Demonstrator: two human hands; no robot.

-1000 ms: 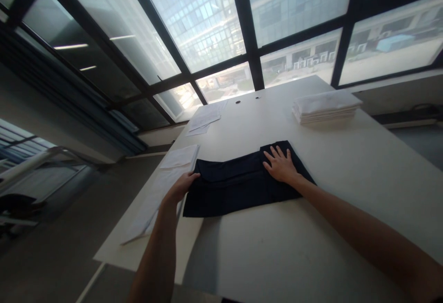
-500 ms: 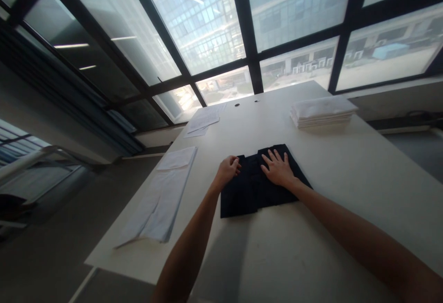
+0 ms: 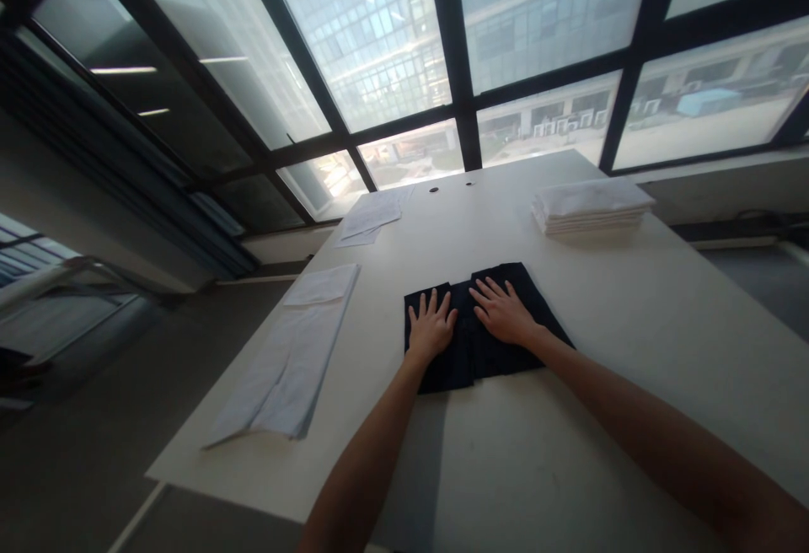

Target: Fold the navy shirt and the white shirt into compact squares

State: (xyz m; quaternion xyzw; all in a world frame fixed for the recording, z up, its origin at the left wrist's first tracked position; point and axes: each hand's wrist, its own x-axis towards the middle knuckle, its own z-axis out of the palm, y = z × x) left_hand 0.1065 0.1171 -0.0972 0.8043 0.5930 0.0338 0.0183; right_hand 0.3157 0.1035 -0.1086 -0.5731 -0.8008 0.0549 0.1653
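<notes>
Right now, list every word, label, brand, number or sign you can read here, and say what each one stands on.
None can be read.
Dark folded cloth under the left hand and right hand: no label shows.
Loose sheets by the window: any print too small and blurred.
White folded stack and white garment: nothing written.

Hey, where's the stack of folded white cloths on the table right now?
In the head view the stack of white cloths sits at the table's far right, beyond the dark garment under both hands.
</notes>
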